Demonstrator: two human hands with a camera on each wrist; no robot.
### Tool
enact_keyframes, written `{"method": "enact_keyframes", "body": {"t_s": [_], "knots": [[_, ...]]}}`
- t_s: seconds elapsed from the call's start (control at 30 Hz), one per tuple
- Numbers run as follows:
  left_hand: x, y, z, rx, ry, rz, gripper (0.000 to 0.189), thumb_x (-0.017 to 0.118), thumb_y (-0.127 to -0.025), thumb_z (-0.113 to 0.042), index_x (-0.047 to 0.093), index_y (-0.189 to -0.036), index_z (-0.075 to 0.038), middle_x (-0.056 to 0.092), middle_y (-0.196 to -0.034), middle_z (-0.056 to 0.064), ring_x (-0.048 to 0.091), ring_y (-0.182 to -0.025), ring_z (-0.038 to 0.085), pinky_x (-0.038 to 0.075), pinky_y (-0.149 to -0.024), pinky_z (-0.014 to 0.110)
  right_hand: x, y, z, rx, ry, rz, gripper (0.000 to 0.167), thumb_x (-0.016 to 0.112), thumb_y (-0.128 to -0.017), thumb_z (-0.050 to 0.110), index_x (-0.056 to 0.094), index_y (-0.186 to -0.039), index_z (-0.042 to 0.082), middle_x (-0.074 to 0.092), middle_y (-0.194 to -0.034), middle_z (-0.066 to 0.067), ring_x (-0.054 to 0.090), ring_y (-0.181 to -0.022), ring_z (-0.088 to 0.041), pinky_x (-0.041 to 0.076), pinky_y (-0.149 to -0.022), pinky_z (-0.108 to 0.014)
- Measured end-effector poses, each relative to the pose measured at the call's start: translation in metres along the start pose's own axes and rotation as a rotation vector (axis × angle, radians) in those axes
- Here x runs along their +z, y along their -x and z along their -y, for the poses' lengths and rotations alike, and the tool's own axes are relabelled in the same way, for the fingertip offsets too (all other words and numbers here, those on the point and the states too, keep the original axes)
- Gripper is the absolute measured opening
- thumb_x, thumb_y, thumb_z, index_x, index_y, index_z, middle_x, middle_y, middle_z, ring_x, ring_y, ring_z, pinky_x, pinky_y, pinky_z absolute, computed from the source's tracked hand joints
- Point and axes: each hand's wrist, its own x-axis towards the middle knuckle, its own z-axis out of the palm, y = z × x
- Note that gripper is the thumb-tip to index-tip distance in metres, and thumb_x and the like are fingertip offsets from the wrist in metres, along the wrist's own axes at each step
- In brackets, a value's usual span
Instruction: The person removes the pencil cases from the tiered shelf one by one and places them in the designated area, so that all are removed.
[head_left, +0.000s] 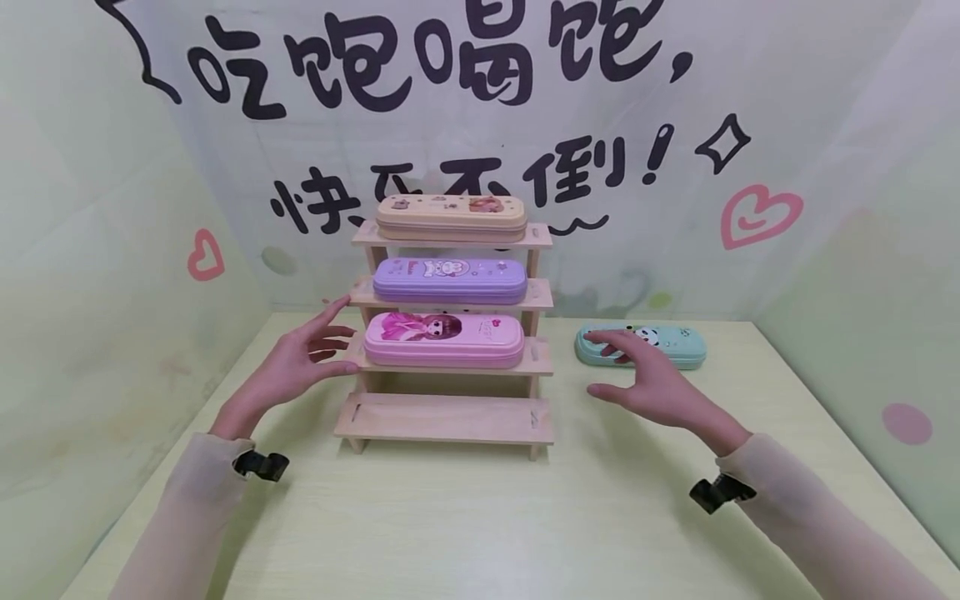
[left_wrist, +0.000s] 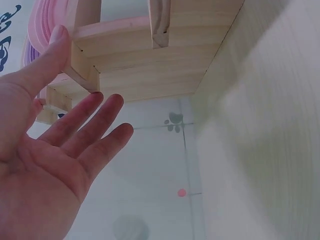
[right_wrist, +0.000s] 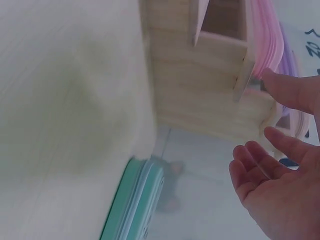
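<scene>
A stepped wooden rack (head_left: pixel 450 417) stands on the table. A pink pencil case (head_left: pixel 444 340) with a girl picture lies on its third step from the top, a purple one (head_left: pixel 450 280) on the second, and a cream one (head_left: pixel 452 218) on the top. My left hand (head_left: pixel 296 358) is at the rack's left side, fingers spread, thumb and index tip at the step ends. To the rack's right, my right hand (head_left: pixel 652 379) hovers with relaxed fingers, holding nothing. It partly covers a mint-green panda pencil case (head_left: pixel 682 346) on the table behind it.
The bottom step of the rack bears no case. A white cloth with black lettering (head_left: pixel 502 75) hangs behind the table (head_left: pixel 465 525), and pale cloth walls (head_left: pixel 862 333) stand at both sides. Both sleeves carry a black strap or clip (head_left: pixel 261 464).
</scene>
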Motion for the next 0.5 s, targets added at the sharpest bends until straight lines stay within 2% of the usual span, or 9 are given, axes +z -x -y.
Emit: {"method": "enact_keyframes", "body": {"t_s": [0.23,0.5], "knots": [[-0.005,0.001,0.004,0.030,0.043,0.051,0.103,0.083,-0.093,-0.013,0.019,-0.170,-0.036,0.057,-0.148,0.023,0.057,-0.134,0.041,0.050,-0.106,0.046,0.018,-0.018,0.019,-0.005,-0.029,0.008,0.071,0.086,-0.091,0.022,0.053,-0.153,0.011,0.056,-0.149,-0.009,0.057,-0.126,-0.030,0.047,-0.107,-0.056],[-0.005,0.004,0.008,0.050,0.104,0.105,0.097,0.073,-0.100,-0.008,0.013,-0.170,-0.037,0.047,-0.155,0.027,0.052,-0.137,0.048,0.046,-0.107,0.060,0.034,-0.035,0.041,-0.028,-0.097,0.028,0.072,0.086,-0.090,0.018,0.052,-0.154,0.008,0.056,-0.150,-0.011,0.057,-0.125,-0.029,0.048,-0.105,-0.052]]}}
